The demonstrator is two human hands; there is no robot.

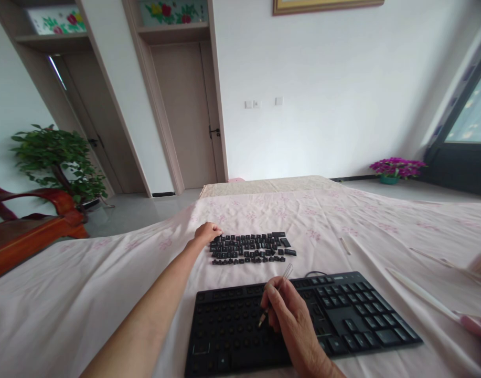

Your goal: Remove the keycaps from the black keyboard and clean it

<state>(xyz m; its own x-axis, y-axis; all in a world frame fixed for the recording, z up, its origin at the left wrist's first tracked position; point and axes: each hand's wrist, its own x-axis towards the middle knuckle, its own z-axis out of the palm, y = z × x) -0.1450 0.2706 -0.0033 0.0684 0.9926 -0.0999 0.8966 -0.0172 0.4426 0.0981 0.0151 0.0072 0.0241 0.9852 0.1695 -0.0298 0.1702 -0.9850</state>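
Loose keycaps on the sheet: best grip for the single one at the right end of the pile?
Take that keycap by two opposite side walls, coming straight down from above. It lies flat and low on the sheet, a little apart from the keycap pile, so its sides look free. The left hand works the pile's far-left end; the right hand holds a thin tool over the keyboard.

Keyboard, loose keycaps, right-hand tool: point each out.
keyboard (pixel 362 310), head view, on its numeric pad at the right end.
loose keycaps (pixel 250 248), head view, on the middle of the pile.
thin tool (pixel 285 274), head view, on the clear upper end above the right hand (pixel 293 323).
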